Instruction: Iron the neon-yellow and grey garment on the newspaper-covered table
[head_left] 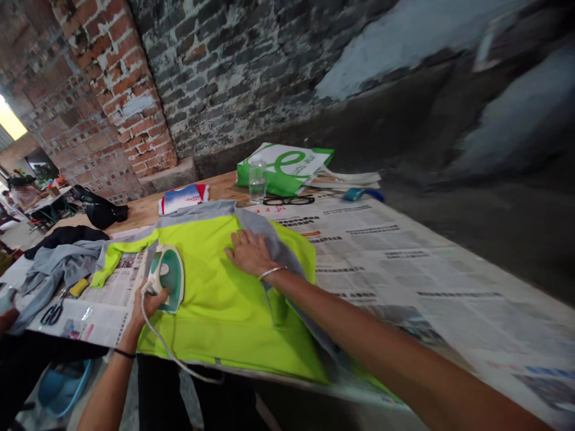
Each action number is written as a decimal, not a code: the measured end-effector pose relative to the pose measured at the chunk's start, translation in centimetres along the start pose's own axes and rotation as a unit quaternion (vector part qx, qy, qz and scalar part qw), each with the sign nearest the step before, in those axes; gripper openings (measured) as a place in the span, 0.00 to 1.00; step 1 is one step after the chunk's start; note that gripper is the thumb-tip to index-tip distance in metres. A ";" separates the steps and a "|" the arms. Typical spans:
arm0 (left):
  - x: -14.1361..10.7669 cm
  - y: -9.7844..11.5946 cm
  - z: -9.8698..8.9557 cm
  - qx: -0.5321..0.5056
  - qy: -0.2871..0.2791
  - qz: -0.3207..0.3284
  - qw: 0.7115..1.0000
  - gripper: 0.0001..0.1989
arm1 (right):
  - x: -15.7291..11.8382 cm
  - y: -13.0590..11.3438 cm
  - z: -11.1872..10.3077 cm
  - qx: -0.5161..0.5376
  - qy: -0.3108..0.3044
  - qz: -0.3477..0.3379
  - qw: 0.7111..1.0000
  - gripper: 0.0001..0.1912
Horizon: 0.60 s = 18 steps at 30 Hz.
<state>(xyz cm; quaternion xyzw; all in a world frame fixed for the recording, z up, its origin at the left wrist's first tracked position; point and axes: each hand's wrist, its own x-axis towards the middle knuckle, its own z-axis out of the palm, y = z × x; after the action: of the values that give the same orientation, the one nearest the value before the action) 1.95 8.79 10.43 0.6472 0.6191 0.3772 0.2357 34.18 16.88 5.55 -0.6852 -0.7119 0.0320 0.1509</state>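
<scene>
A neon yellow and grey long-sleeved garment (pixel 211 269) lies spread over the newspaper-covered table. My left hand (pixel 153 299) is wrapped round the handle of a white and green clothes iron (pixel 173 275), which rests on the garment's left side. From the iron a pale cord (pixel 164 347) loops down past my wrist toward the table's front edge. My right hand (pixel 251 251) lies flat on the upper right of the garment with its fingers stretched out, holding nothing. A few creases show in the fabric between the two hands.
Newspaper (pixel 431 275) covers the right side. Toward the wall are a clear bottle (pixel 257 179), eyeglasses (pixel 290 200), a green-white bag (pixel 287 167) and a folded red-white-blue cloth (pixel 183 199). Scissors (pixel 53 313) and grey clothing (pixel 63 266) lie left, near another person's hand (pixel 8 320).
</scene>
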 end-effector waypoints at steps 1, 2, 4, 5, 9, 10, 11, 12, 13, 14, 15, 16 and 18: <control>0.2 -0.3 -0.1 0.001 -0.001 0.002 1.000 0.23 | -1.3 -0.6 0.0 0.005 0.000 -0.050 0.999 0.33; 0.4 -0.6 -0.1 0.003 -0.004 0.004 1.000 0.21 | -2.7 -1.2 0.2 0.015 -0.009 -0.103 0.995 0.33; 0.9 -1.0 -0.3 0.007 -0.013 0.005 1.000 0.17 | -5.8 -1.8 1.0 0.040 -0.040 -0.183 0.981 0.33; 1.2 -1.1 -0.3 0.010 -0.016 0.004 1.000 0.15 | -7.1 -1.8 1.4 0.049 -0.053 -0.202 0.977 0.33; 2.1 -1.1 -0.2 0.019 -0.013 0.001 1.000 0.14 | -9.5 -0.4 1.9 0.057 -0.078 -0.185 0.978 0.32; 2.1 -1.0 -0.2 0.020 -0.010 0.002 1.000 0.14 | -9.6 -0.2 1.5 0.054 -0.086 -0.179 0.979 0.32; 2.1 -0.9 -0.2 0.019 -0.009 0.003 1.000 0.14 | -9.6 -0.4 0.9 0.052 -0.093 -0.178 0.978 0.32; 2.1 -0.7 -0.2 0.017 -0.007 0.003 1.000 0.15 | -9.7 -0.8 0.2 0.055 -0.098 -0.185 0.976 0.31; 2.0 -0.5 -0.2 0.015 -0.004 0.005 1.000 0.16 | -9.9 -1.6 -0.5 0.066 -0.102 -0.202 0.972 0.31; 1.9 -0.3 -0.3 0.011 -0.001 0.007 1.000 0.18 | -10.4 -2.5 -1.1 0.085 -0.106 -0.227 0.964 0.32; 1.8 0.0 -0.4 0.007 0.003 0.011 1.000 0.21 | -11.1 -3.5 -1.6 0.110 -0.115 -0.259 0.953 0.32; 1.6 0.3 -0.5 0.002 0.007 0.015 1.000 0.24 | -12.0 -4.6 -1.9 0.136 -0.131 -0.294 0.937 0.33; 1.5 0.8 -0.8 -0.006 0.014 0.019 1.000 0.29 | -14.1 -6.5 -2.2 0.176 -0.175 -0.343 0.906 0.35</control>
<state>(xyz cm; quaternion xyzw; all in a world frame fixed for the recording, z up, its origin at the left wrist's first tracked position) 1.76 10.00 11.83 0.6519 0.6078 0.3944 0.2235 28.66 2.25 6.83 -0.3446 -0.9006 0.2225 0.1440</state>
